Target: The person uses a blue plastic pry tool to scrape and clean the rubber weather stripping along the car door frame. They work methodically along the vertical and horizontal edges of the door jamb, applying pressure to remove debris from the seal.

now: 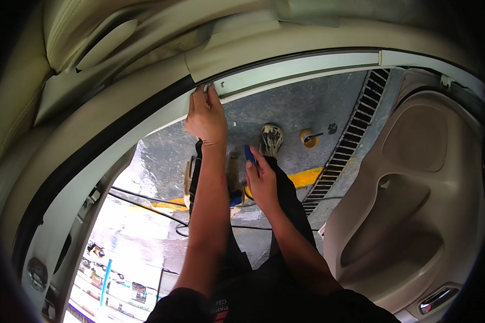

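My left hand (pixel 207 117) reaches to the light-painted door sill (pixel 299 72) of a car, its fingertips bent against the sill's inner edge. They touch it near the spot where the black rubber door seal (pixel 117 127) meets a beige sill trim panel (pixel 234 66). Something small may be between the fingertips; they hide it. Lower and to the right, my right hand (pixel 262 181) grips a small blue tool (pixel 249 154), apart from the car. Only the tool's upper part shows above the thumb and fingers.
The beige open door panel (pixel 412 181) stands on the right. On the grey floor are a yellow container (pixel 308 138) with a dark-handled thing in it, a drain grate (pixel 343 147) and black cables (pixel 153 207). My worn shoe (pixel 271 135) is beyond the right hand.
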{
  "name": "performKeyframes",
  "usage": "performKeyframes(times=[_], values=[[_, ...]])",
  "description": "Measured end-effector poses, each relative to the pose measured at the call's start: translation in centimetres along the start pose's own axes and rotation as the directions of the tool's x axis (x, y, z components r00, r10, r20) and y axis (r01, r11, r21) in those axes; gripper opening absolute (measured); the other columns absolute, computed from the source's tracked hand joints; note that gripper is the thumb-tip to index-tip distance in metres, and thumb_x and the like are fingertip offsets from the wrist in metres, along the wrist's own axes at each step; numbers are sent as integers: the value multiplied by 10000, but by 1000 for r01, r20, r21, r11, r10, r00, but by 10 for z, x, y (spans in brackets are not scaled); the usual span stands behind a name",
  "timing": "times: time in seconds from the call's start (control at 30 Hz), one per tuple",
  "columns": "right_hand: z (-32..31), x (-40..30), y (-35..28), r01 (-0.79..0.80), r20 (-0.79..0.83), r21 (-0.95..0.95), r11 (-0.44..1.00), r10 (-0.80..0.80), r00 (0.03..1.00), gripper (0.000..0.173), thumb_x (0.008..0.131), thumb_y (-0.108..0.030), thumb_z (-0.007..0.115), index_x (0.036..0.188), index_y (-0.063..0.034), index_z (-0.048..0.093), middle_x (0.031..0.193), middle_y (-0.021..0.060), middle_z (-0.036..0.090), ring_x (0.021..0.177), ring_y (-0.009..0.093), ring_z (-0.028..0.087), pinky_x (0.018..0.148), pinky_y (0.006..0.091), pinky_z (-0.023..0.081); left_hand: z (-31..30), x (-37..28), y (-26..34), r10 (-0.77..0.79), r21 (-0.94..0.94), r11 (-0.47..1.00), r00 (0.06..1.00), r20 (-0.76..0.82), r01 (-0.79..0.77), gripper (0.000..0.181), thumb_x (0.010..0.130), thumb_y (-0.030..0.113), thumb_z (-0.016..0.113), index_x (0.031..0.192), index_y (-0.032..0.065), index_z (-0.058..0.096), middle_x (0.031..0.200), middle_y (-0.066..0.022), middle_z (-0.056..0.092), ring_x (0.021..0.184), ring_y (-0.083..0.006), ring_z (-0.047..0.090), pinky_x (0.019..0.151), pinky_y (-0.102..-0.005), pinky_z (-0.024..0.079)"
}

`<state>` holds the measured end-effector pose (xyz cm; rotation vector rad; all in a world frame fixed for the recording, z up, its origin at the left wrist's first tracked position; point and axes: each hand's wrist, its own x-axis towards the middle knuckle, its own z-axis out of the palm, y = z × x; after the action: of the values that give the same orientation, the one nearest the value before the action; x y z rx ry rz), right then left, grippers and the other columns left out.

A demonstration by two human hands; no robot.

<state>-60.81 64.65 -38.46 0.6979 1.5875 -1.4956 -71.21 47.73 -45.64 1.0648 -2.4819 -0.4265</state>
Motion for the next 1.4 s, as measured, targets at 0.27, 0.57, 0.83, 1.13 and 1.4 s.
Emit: performKeyframes(times=[0.27, 0.57, 0.83, 1.13, 1.4], values=[[-57, -22, 19, 14, -20, -151, 988, -17, 1000, 460, 1020, -132, 603, 1470, -72, 525, 949, 26, 651, 782, 58, 541, 726, 232, 482, 17, -7, 15, -47, 134, 990, 999, -19, 49, 72, 968, 198, 627, 937, 134, 639, 889, -60, 697, 730, -345, 683, 610, -469, 514], [-80, -16, 33, -43, -37, -129, 991, 39, 999, 467, 1017, -141, 600, 1470, -62, 516, 1181, 101, 688, 968, 82, 594, 881, 261, 488, 3, -51, 39, 198, -81, 979, 966, 168, -187, 298, 1001, 231, 584, 1185, -2, 592, 1300, -246, 582, 1228, -452, 543, 987, -558, 421], [-92, -12, 69, -38, -36, -125, 991, 34, 999, 458, 1029, -131, 580, 1475, -57, 506, 1140, 76, 672, 935, 86, 575, 883, 258, 478, -3, -64, 42, 361, -73, 920, 760, 540, -385, 704, 972, 283, 621, 1519, -68, 351, 1616, -293, 248, 1544, -422, 151, 1255, -551, 103], [-80, -5, 56, -37, -74, 21, 999, 39, 997, 476, 1020, -118, 591, 1482, -61, 493, 980, 42, 634, 760, 72, 536, 704, 249, 482, -3, -89, 31, 681, -281, 701, 497, 538, -656, 713, 903, 328, 683, 1481, -12, 441, 1590, -263, 323, 1505, -418, 260, 1239, -568, 175], [-35, 2, 3, -121, -185, 346, 930, 195, 963, 454, 1028, -185, 612, 1468, -144, 505, 686, -44, 497, 505, 41, 426, 429, 232, 361, -4, -39, -6, 792, -511, 481, 104, 601, -712, 730, 868, 235, 719, 1492, 11, 415, 1588, -284, 298, 1461, -478, 318, 1210, -583, 245]])
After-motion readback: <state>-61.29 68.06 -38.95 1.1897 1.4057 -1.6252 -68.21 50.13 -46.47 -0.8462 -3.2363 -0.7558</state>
